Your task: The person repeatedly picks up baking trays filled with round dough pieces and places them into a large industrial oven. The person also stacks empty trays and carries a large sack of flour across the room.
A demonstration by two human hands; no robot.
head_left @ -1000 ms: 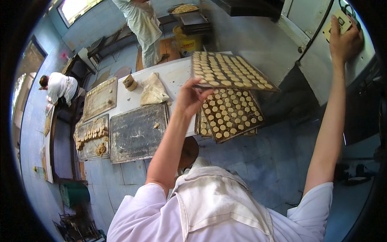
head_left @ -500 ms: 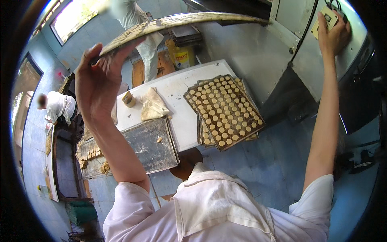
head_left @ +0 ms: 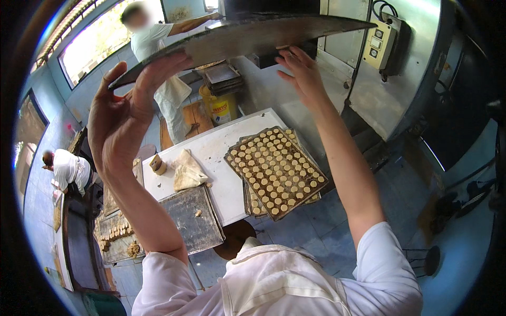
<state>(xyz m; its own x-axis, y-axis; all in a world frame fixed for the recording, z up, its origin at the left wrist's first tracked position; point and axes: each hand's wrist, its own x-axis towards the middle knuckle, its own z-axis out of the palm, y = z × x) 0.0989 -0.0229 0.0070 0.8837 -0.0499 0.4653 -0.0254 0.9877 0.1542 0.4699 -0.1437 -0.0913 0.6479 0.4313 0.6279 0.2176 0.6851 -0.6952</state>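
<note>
My left hand (head_left: 124,116) grips the left edge of a dark baking tray (head_left: 237,43), thumb at the rim and fingers beneath. The tray is raised high and seen from its underside; its top is hidden. My right hand (head_left: 301,76) is just below the tray's right half, fingers spread; whether the fingertips touch the metal I cannot tell. To the right, a cream switch box (head_left: 378,45) is fixed on a metal panel. Below, a tray of small round dough pieces (head_left: 276,171) lies on other trays at the right side of a white table (head_left: 237,203).
On the table lie a cream cloth (head_left: 188,171), a small round container (head_left: 157,165) and a bare dark tray (head_left: 192,218). A yellow bucket (head_left: 219,105) with stacked trays (head_left: 224,79) stands behind. One person (head_left: 150,45) works at the back, another (head_left: 74,169) at far left.
My right hand has left the switch box and come over left, under the tray. The tray has tilted so its underside shows. The view has shifted somewhat right.
</note>
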